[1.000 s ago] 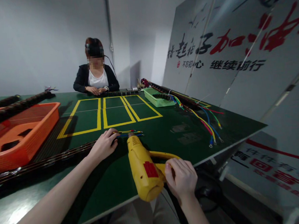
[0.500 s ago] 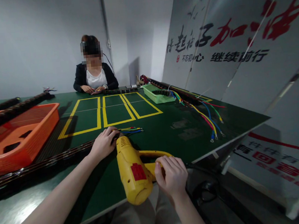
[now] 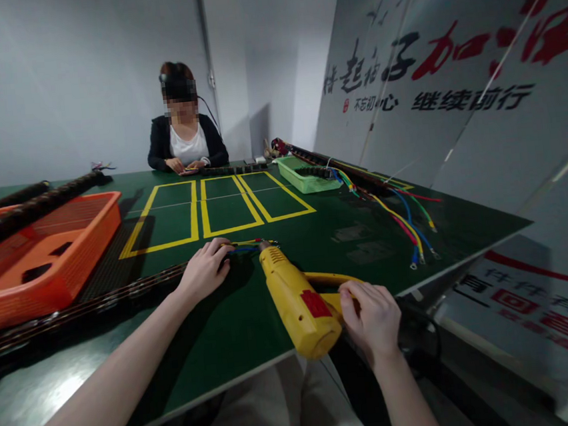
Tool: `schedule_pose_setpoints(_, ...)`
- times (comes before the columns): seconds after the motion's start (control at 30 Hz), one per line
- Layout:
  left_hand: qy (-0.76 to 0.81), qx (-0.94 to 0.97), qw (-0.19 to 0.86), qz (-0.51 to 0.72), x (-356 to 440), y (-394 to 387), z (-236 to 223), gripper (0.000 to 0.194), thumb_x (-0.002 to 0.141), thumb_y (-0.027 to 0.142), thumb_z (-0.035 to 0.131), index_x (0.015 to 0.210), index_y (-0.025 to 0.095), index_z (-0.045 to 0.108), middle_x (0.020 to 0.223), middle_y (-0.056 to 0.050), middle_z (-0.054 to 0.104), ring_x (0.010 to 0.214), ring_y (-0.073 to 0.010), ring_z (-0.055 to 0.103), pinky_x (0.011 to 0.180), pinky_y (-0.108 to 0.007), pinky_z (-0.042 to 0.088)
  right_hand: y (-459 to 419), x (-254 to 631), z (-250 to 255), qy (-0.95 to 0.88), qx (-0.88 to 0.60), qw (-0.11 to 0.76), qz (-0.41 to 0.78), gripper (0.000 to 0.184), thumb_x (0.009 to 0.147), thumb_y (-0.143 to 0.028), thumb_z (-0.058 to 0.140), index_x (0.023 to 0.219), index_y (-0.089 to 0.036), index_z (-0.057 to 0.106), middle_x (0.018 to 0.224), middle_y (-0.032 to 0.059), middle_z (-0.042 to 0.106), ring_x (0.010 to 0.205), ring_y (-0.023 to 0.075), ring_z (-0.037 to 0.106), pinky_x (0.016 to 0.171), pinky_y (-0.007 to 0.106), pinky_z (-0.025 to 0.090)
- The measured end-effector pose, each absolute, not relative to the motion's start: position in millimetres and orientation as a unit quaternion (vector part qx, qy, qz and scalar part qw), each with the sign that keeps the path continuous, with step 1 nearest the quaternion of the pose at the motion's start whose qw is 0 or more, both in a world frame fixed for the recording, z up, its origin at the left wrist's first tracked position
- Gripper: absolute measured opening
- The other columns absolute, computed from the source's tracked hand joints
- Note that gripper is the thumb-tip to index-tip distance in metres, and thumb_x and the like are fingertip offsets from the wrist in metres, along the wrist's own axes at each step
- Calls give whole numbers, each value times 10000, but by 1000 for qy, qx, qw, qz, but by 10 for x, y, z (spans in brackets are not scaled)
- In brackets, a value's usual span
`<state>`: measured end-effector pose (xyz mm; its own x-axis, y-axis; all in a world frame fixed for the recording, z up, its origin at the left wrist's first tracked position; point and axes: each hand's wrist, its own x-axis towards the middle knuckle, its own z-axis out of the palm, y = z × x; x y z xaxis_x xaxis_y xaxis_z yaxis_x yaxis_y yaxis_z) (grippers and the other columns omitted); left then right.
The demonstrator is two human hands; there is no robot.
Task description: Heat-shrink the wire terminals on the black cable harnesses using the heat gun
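Observation:
My right hand (image 3: 371, 315) is wrapped round the handle of a yellow heat gun (image 3: 297, 302) with a red label. Its metal nozzle points away from me, at the coloured wire ends (image 3: 247, 247) on the table. My left hand (image 3: 206, 269) is closed over the end of a long black wrapped wire harness (image 3: 135, 289), close to where the blue, yellow and red wires come out. The harness runs off to the left along the table. How the left fingertips grip it is partly hidden.
An orange basket (image 3: 86, 249) stands at left, with black wrapped harnesses (image 3: 37, 208) across it. A green basket (image 3: 306, 183) sits at back right, near loose coloured wires with ring terminals (image 3: 411, 227). Yellow tape rectangles (image 3: 197, 211) mark the green table. A person (image 3: 186, 132) sits opposite.
The heat gun has moved right in my right hand, so its nozzle now sits by the wire ends instead of by my left hand. The view has shifted slightly.

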<state>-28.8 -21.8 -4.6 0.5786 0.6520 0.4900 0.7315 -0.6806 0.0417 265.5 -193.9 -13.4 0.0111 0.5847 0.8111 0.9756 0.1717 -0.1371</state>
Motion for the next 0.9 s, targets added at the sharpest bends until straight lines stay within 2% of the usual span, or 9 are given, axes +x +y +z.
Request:
schedule_pose_setpoints(0.4,-399,-879,87,-248,-266,-227,-39,287,887,252,389,1121,204,547,1208,-77,530,1074,-231,539,902,-387,482,-1973,2729,-128,-640,-610,370,-283,283,920,-236,399,689,-195,558,648,-2,614,652,141,542,672,277,336)
schedule_pose_setpoints(0.9,-406,-874,99,-249,-255,-199,-53,279,861,227,428,1119,208,532,1192,-76,543,1053,-238,538,882,-385,487,-1900,2022,-236,-647,-597,414,-232,329,924,-290,335,661,-201,510,601,8,544,632,144,495,660,302,299)
